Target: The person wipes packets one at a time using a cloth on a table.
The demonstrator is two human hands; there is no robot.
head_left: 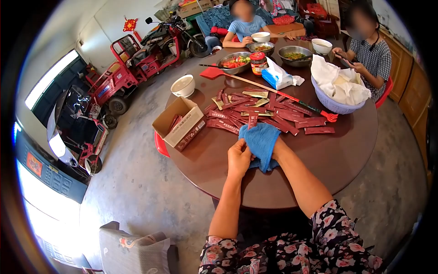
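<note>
A blue cloth [261, 142] lies bunched over the near part of the round table [205, 166]. My left hand [240, 156] is closed at the cloth's left edge, fingers pinched together. The cloth drapes over my right hand [276, 148], hiding its fingers. One red sachet [252, 120] sticks up from the cloth's top edge, pressed against it. Beyond lies a loose pile of dark red and gold sachets [235, 106]. An open cardboard box [189, 125] with some sachets inside stands left of the pile, tilted toward the left.
A red-headed fly swatter [269, 87] lies across the pile. Behind are a white bowl [183, 86], metal dishes of food [234, 62], a red-lidded jar [258, 63], a tissue pack [279, 75] and a purple basket [335, 104]. Two people sit at the far side.
</note>
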